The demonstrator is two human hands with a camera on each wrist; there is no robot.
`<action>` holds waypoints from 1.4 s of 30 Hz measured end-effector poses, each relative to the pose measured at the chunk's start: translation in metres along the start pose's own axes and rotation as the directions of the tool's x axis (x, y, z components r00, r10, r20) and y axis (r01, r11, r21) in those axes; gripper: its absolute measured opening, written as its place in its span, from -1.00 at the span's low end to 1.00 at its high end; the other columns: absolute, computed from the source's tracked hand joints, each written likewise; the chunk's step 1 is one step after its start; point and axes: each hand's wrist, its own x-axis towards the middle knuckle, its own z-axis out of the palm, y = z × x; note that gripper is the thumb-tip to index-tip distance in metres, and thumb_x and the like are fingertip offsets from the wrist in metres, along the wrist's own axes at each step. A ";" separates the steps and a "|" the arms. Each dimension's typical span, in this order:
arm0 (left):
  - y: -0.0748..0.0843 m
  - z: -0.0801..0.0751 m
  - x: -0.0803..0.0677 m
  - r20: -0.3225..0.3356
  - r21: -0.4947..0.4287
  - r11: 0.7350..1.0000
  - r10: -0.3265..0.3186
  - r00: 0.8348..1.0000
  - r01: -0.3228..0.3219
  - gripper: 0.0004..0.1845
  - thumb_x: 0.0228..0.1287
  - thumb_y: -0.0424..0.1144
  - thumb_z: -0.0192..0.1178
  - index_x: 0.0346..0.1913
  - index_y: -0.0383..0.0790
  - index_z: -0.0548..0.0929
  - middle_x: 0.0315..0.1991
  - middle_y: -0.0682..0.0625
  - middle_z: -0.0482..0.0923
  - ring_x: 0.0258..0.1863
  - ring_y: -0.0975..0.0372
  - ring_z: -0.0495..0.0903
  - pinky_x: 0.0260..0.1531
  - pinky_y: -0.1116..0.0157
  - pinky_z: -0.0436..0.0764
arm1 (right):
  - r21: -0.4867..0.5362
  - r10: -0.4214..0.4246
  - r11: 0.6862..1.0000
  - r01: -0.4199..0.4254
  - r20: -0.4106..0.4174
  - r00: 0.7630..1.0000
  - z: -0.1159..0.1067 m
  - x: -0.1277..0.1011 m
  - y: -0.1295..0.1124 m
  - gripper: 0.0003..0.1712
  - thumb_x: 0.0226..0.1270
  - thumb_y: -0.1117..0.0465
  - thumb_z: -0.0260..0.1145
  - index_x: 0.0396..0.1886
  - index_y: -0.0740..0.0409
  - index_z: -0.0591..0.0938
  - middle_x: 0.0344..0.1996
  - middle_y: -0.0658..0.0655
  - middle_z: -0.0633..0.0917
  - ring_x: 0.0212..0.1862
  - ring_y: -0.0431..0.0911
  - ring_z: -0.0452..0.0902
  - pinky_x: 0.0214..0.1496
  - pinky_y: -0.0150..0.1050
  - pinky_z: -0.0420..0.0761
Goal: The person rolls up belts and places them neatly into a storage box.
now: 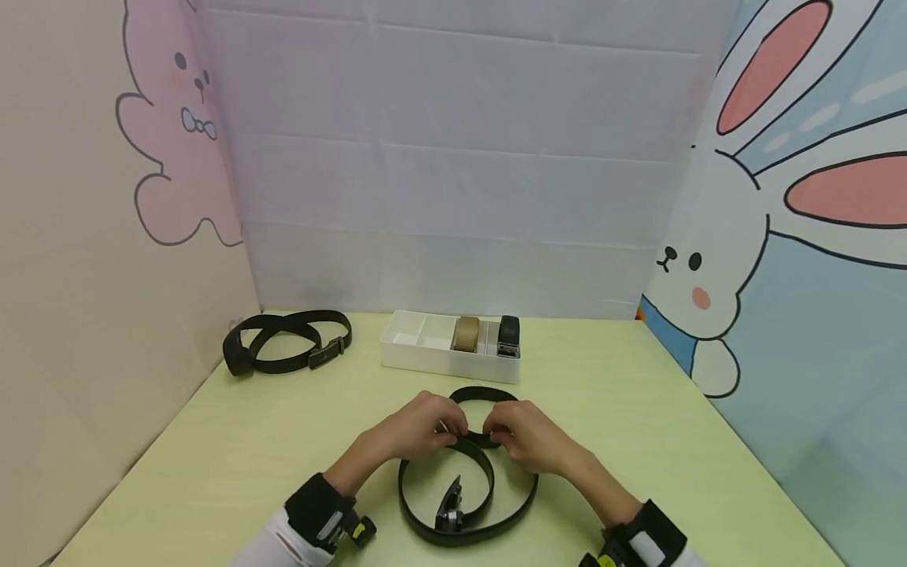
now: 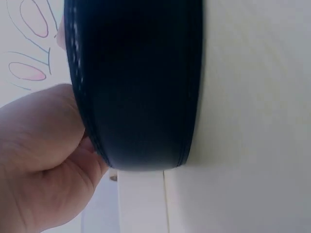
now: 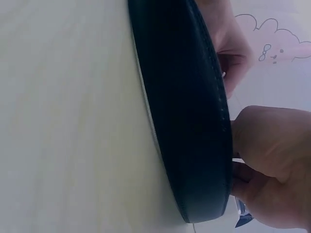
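Observation:
A black belt [image 1: 453, 539] lies loosely looped on its edge on the pale yellow table. Its metal buckle [image 1: 449, 516] sits inside the larger loop, near the front. My left hand [image 1: 428, 424] pinches the strap with bent fingers where the loops meet. Just to its right, my right hand [image 1: 534, 437] pinches the strap between thumb and fingers. A stitched stretch of the belt [image 2: 136, 92] fills much of the left wrist view, beside the left hand [image 2: 43, 150]. From the right wrist, both hands show behind the strap [image 3: 187, 116]; some fingertips are hidden.
Behind the hands stands a white divided tray [image 1: 418, 361] holding a rolled tan belt [image 1: 465, 335] and a rolled black belt [image 1: 508, 337]. Another black belt [image 1: 286, 365] lies loosely looped at the back left. Cloth walls with cartoon drawings enclose the table's back and sides.

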 end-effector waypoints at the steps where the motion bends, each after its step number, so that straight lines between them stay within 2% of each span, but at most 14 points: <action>1: -0.001 0.000 0.000 -0.014 0.026 1.000 0.005 1.000 -0.005 -0.82 0.41 -0.51 0.49 -0.11 -0.16 0.90 -0.12 0.02 0.90 -0.13 0.30 0.87 -0.10 0.46 0.76 | -0.007 0.004 1.000 -0.004 0.011 1.000 -0.001 0.000 -0.001 -0.78 0.48 0.52 0.43 -0.16 0.15 0.85 -0.26 0.05 0.84 -0.20 -0.21 0.73 -0.09 -0.27 0.74; 4: -0.003 -0.001 0.000 -0.036 0.073 0.997 0.019 0.999 -0.016 -0.85 0.40 -0.47 0.53 -0.16 -0.12 0.92 -0.17 0.09 0.90 -0.16 0.33 0.84 -0.12 0.44 0.74 | -0.020 0.003 1.000 -0.002 0.047 0.999 -0.002 -0.001 -0.002 -0.77 0.50 0.51 0.42 -0.14 0.13 0.85 -0.25 0.03 0.82 -0.17 -0.23 0.71 -0.06 -0.27 0.74; 10: -0.003 0.000 0.002 -0.007 0.047 0.998 0.041 0.999 -0.041 -0.88 0.44 -0.43 0.51 -0.15 -0.13 0.92 -0.17 0.11 0.91 -0.15 0.38 0.83 -0.10 0.47 0.73 | -0.016 -0.041 0.999 0.042 0.052 0.998 -0.002 0.000 -0.004 -0.85 0.52 0.42 0.49 -0.18 0.08 0.84 -0.27 0.00 0.81 -0.19 -0.27 0.70 -0.08 -0.33 0.71; 14: -0.001 -0.003 0.002 -0.015 0.069 0.997 0.034 0.999 -0.033 -0.87 0.43 -0.45 0.52 -0.16 -0.12 0.92 -0.17 0.10 0.91 -0.15 0.37 0.84 -0.11 0.47 0.74 | -0.035 -0.015 0.999 0.017 0.055 0.998 -0.004 -0.002 -0.002 -0.80 0.47 0.45 0.51 -0.27 0.06 0.79 -0.34 -0.04 0.79 -0.23 -0.28 0.67 -0.10 -0.30 0.70; 18: -0.001 -0.002 0.002 -0.004 0.068 0.997 0.040 0.999 -0.040 -0.88 0.43 -0.44 0.52 -0.17 -0.13 0.92 -0.18 0.11 0.91 -0.17 0.38 0.82 -0.12 0.47 0.72 | -0.024 -0.018 1.000 0.020 0.081 0.997 -0.003 -0.002 -0.004 -0.85 0.52 0.40 0.50 -0.23 0.06 0.79 -0.31 -0.04 0.79 -0.22 -0.33 0.63 -0.11 -0.33 0.67; 22: -0.003 -0.004 0.000 0.008 0.072 0.996 0.048 0.999 -0.048 -0.89 0.44 -0.44 0.51 -0.14 -0.16 0.93 -0.07 0.02 0.91 -0.14 0.35 0.84 -0.11 0.49 0.73 | -0.021 -0.038 0.999 0.040 0.095 0.995 -0.003 -0.002 -0.005 -0.84 0.53 0.40 0.49 -0.21 0.05 0.82 -0.28 -0.02 0.83 -0.19 -0.30 0.68 -0.07 -0.33 0.69; 25: -0.005 -0.010 -0.003 -0.010 0.079 0.997 0.028 1.000 -0.027 -0.89 0.42 -0.45 0.53 -0.15 -0.18 0.94 0.00 -0.05 0.86 -0.12 0.31 0.84 -0.11 0.47 0.74 | -0.033 -0.034 0.999 0.038 0.100 0.994 -0.006 -0.003 -0.004 -0.81 0.50 0.43 0.50 -0.24 0.04 0.80 -0.30 -0.02 0.83 -0.20 -0.27 0.71 -0.06 -0.30 0.71; 29: -0.012 -0.021 -0.008 -0.043 0.107 0.994 -0.026 0.999 0.031 -0.90 0.38 -0.43 0.56 -0.19 -0.14 0.95 -0.11 0.00 0.83 -0.20 0.32 0.79 -0.15 0.43 0.73 | -0.039 -0.044 0.998 0.049 0.110 0.993 -0.010 -0.005 -0.002 -0.79 0.48 0.44 0.50 -0.28 0.04 0.79 -0.32 -0.04 0.81 -0.22 -0.28 0.69 -0.07 -0.30 0.70; 34: -0.028 -0.031 -0.016 -0.083 0.168 0.977 -0.117 0.990 0.130 -0.89 0.38 -0.42 0.56 -0.18 -0.13 0.96 -0.20 0.03 0.92 -0.21 0.26 0.85 -0.18 0.34 0.76 | -0.021 -0.055 0.998 0.058 0.133 0.990 -0.013 -0.008 0.001 -0.77 0.50 0.45 0.48 -0.31 0.03 0.78 -0.34 -0.06 0.80 -0.26 -0.37 0.61 -0.09 -0.34 0.69; 39: -0.039 -0.034 -0.020 -0.185 0.256 0.923 -0.245 0.952 0.288 -0.89 0.37 -0.46 0.54 -0.23 -0.16 0.94 -0.25 -0.03 0.90 -0.28 0.19 0.81 -0.29 0.23 0.75 | 0.018 -0.035 0.999 0.032 0.161 0.986 -0.016 -0.010 0.002 -0.78 0.52 0.42 0.47 -0.28 0.02 0.79 -0.31 -0.04 0.82 -0.27 -0.42 0.57 -0.11 -0.38 0.67; 41: -0.037 -0.033 -0.019 -0.224 0.292 0.905 -0.250 0.942 0.310 -0.89 0.38 -0.46 0.53 -0.23 -0.18 0.93 -0.26 -0.03 0.87 -0.30 0.22 0.76 -0.33 0.25 0.70 | 0.031 -0.034 0.999 0.029 0.163 0.986 -0.017 -0.011 0.002 -0.79 0.52 0.42 0.47 -0.28 0.03 0.80 -0.31 -0.03 0.82 -0.27 -0.42 0.57 -0.11 -0.38 0.67; 42: -0.033 -0.032 -0.018 -0.238 0.294 0.906 -0.238 0.942 0.304 -0.89 0.39 -0.47 0.52 -0.23 -0.19 0.92 -0.27 -0.02 0.85 -0.31 0.23 0.74 -0.33 0.26 0.69 | 0.038 -0.032 0.999 0.026 0.165 0.986 -0.017 -0.011 0.002 -0.79 0.52 0.42 0.48 -0.28 0.03 0.80 -0.31 -0.03 0.82 -0.27 -0.42 0.57 -0.11 -0.38 0.67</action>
